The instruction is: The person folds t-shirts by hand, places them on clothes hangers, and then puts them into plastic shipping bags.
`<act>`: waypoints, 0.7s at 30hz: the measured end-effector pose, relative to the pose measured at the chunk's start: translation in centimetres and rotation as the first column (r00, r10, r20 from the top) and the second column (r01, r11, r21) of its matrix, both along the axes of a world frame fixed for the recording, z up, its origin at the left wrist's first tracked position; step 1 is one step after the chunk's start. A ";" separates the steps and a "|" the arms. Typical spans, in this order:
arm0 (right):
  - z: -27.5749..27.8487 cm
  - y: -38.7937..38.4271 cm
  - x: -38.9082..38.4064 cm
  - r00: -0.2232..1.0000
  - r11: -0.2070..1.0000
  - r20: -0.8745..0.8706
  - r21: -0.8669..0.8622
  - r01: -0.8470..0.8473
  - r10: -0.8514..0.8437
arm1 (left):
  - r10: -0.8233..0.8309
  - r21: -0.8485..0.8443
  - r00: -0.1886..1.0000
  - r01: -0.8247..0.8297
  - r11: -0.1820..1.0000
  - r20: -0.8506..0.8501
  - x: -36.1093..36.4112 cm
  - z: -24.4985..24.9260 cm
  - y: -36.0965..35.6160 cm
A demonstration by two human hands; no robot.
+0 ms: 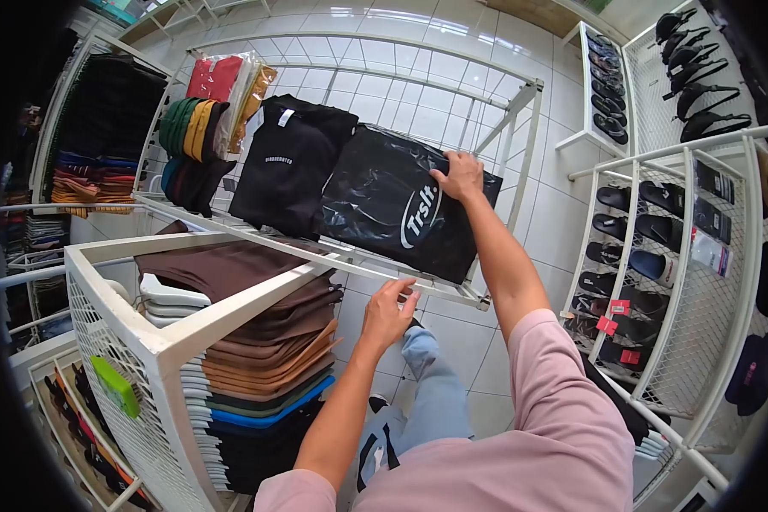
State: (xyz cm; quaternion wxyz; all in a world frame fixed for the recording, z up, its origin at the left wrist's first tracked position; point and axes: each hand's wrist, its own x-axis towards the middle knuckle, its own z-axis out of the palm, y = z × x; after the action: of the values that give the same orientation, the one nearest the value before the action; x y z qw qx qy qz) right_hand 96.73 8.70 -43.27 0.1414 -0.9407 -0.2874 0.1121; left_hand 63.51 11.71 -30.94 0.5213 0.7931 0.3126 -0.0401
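Note:
A black garment in shiny clear plastic, the packaged shirt (375, 200) with white "Trslt." lettering, lies on the white wire rack. My right hand (462, 177) rests on its upper right edge, fingers bent over it; whether they pinch the plastic is hard to tell. My left hand (390, 314) is in the air near the rack's front rail, fingers apart and holding nothing. Left of the package lies a folded black shirt (283, 171) with small white print and a white tag, its right side touching the package.
Folded caps (194, 128) and bagged garments stand at the rack's left end. Below, brown shirts (264, 341) hang on white hangers inside a white frame (158, 337). Sandals (653, 264) fill shelves on the right. Tiled floor (486, 341) shows around my legs.

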 end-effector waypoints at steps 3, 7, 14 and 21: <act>0.9 -0.2 0.4 0.994 0.993 0.023 0.053 -0.105 0.104 | 0.028 -0.011 0.999 -0.029 1.000 -0.031 -1.3 1.1 -0.4; 0.9 -0.4 -1.3 0.980 0.956 0.148 0.241 -0.168 0.135 | 0.047 -0.017 0.999 -0.048 0.999 -0.025 -2.7 1.5 -0.4; 9.0 0.1 -6.6 0.992 0.937 -0.104 0.348 -0.029 0.069 | 0.119 -0.031 0.993 -0.118 0.992 0.002 -3.6 3.3 0.8; 23.8 -0.1 -12.4 0.887 0.884 -0.336 0.443 -0.148 0.317 | 0.267 -0.199 0.963 -0.255 0.946 0.031 -5.0 6.5 2.1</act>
State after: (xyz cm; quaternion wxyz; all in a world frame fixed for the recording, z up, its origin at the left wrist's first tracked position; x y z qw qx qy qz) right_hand 84.30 8.63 -19.45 0.3738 -0.8053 -0.3824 0.2560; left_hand 58.48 13.82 -24.41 0.6051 0.6913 0.3943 0.0222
